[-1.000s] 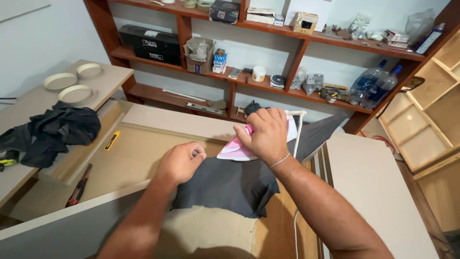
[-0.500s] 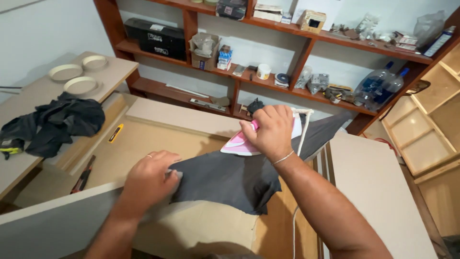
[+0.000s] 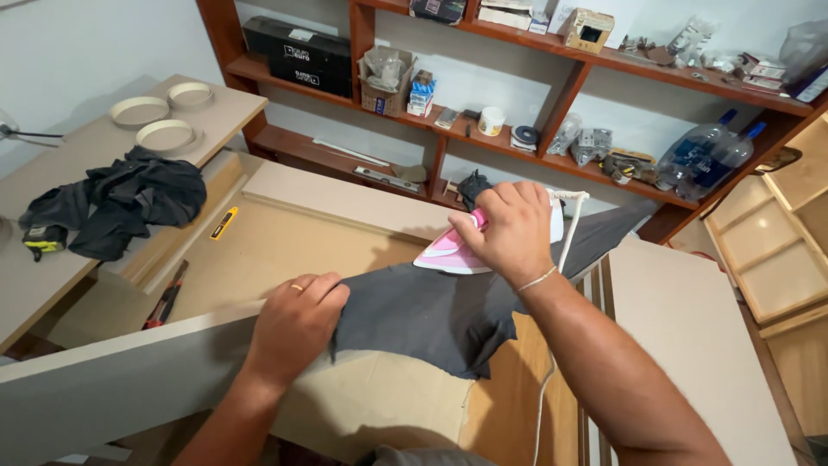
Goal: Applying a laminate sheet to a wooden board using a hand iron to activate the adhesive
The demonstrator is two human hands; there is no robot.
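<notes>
A dark grey cloth (image 3: 431, 315) lies spread over a brown board (image 3: 285, 242) in front of me. My right hand (image 3: 509, 233) grips the handle of a pink and white iron (image 3: 448, 253), which rests on the cloth's far edge; its white cord (image 3: 569, 224) runs down past my forearm. My left hand (image 3: 293, 324) presses flat on the cloth's near left corner, a ring on one finger.
A pile of black clothing (image 3: 121, 203) lies on the grey counter (image 3: 52, 276) at left, beside three round white rings (image 3: 164, 134). A yellow cutter (image 3: 224, 223) and red-handled pliers (image 3: 166, 298) lie on the boards. Wooden shelves (image 3: 535, 142) with boxes and bottles stand behind.
My left hand slid from the cloth's middle toward its near left corner. The iron stayed near the far edge with my right hand on it.
</notes>
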